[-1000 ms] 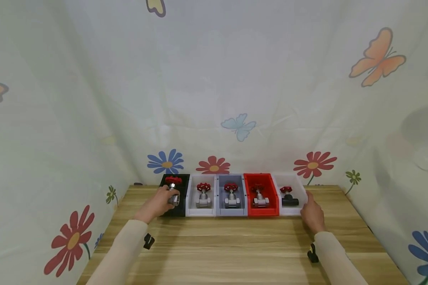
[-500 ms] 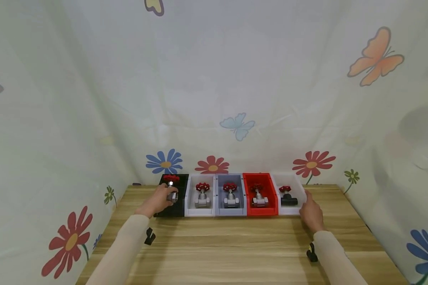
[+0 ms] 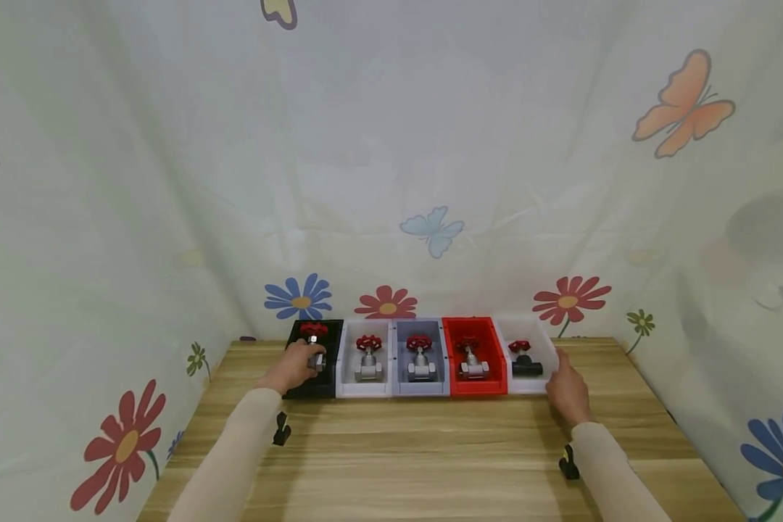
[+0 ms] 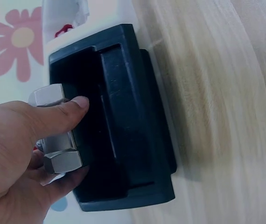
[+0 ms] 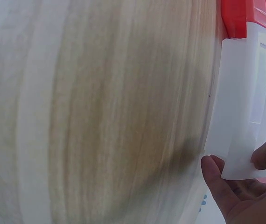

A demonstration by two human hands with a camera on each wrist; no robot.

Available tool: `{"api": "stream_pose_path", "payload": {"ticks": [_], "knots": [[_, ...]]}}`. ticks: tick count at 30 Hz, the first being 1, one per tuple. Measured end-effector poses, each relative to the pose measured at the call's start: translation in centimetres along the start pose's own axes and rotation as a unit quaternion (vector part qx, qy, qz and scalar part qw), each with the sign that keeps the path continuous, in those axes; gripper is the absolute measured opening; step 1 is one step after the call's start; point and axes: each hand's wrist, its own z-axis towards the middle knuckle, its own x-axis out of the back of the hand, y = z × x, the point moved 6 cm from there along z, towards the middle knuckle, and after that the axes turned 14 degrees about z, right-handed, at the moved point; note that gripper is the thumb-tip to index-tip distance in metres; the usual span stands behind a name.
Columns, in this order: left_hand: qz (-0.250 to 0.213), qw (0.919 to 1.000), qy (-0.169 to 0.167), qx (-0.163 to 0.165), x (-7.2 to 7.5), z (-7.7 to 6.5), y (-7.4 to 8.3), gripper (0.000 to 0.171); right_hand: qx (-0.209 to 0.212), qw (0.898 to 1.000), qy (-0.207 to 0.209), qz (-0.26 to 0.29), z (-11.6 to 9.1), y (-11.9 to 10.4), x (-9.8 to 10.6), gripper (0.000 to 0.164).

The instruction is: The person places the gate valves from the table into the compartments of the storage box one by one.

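My left hand (image 3: 292,365) grips a silver gate valve (image 4: 63,161) by its metal body, with the thumb on one side and fingers on the other. This valve has a red handwheel (image 3: 314,330) and is inside the black bin (image 4: 137,121) at the left end of a row, or just above its floor; I cannot tell which. At the row's right end, my right hand (image 3: 569,391) pinches the side wall of a translucent white bin (image 5: 238,107) between thumb and fingers. A dark valve with a red handwheel (image 3: 527,366) lies in that bin.
Between the end bins stand a white bin (image 3: 364,390), a grey-blue bin (image 3: 420,390) and a red bin (image 3: 479,389), each holding a silver valve with a red handwheel. The row sits on a wood-grain table (image 3: 404,449) against a flowered curtain (image 3: 391,145).
My left hand has lowered the valve slightly into the black bin. The right hand keeps its hold on the white bin's wall. The head view has shifted a little.
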Motion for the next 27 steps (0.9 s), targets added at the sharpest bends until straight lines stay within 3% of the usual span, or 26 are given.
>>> {"api": "stream_pose_path", "payload": {"ticks": [6,16,27], "knots": [[0.010,0.9999,0.003,-0.002,-0.7,0.7,0.2,0.047,0.000,1.000,0.001,0.001,0.0,0.0,0.1,0.058],[0.019,0.9995,-0.024,0.010,-1.9,1.1,0.2,0.046,-0.005,1.000,0.000,0.003,-0.2,0.1,0.1,0.058],[0.039,0.9989,-0.024,0.003,-2.8,1.4,0.0,0.043,-0.014,1.000,-0.002,0.000,0.2,0.2,-0.2,0.058]]}}
